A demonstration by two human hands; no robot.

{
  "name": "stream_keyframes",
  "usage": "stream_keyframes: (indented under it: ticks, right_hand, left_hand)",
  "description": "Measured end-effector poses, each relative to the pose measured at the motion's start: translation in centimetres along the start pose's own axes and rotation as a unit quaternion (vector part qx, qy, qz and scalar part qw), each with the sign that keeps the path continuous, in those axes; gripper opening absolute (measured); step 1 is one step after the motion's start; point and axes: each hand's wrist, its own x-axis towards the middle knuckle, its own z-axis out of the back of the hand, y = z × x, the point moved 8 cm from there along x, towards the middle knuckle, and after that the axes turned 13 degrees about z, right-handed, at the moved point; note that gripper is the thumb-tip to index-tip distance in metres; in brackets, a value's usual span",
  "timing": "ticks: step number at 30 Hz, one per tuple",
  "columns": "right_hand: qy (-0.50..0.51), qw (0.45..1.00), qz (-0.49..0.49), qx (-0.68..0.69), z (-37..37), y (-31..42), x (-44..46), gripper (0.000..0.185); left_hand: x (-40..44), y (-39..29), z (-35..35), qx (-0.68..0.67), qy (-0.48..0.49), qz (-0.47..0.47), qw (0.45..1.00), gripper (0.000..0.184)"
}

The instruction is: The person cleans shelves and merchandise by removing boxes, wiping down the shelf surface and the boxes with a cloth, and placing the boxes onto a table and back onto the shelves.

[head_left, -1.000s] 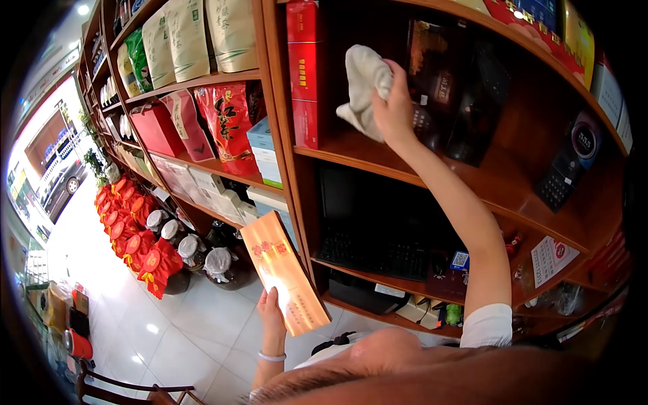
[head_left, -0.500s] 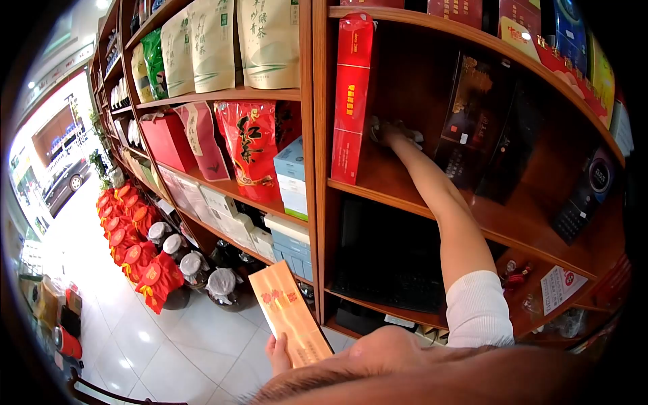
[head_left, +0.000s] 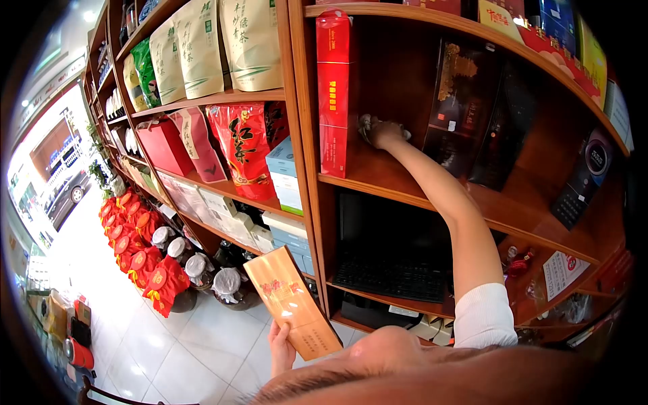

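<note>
My left hand (head_left: 281, 344) grips the lower edge of a flat, gold-orange box (head_left: 290, 300) with red markings and dark lettering, tilted in front of the shelves. My right arm reaches deep into a wooden compartment, where my right hand (head_left: 387, 135) is closed on a crumpled light cloth (head_left: 366, 128) close to the shelf board. Just left of that hand stands a tall red box (head_left: 333, 94). To its right are a dark box with a gold pattern (head_left: 455, 88) and another dark box (head_left: 499, 128).
Below the compartment is a black keyboard (head_left: 388, 278) in a dark recess. Tea pouches (head_left: 253, 47) and a red pouch (head_left: 241, 148) fill the shelves at left. Jars with red cloth covers (head_left: 165, 280) and grey-topped jars (head_left: 229, 283) line the tiled floor.
My right hand and the cloth have shifted slightly within the compartment, near the red box. The gold-orange box stays in my left hand. The view has turned slightly.
</note>
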Motion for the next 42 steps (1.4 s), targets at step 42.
stream_keyframes:
  ticks: [42]
  right_hand:
    - [-0.364, 0.673, 0.198, 0.613, 8.4, 4.9, -6.0, 0.043]
  left_hand:
    - [-1.4, -16.6, -14.1, 0.183, -0.006, -0.342, 0.922, 0.042]
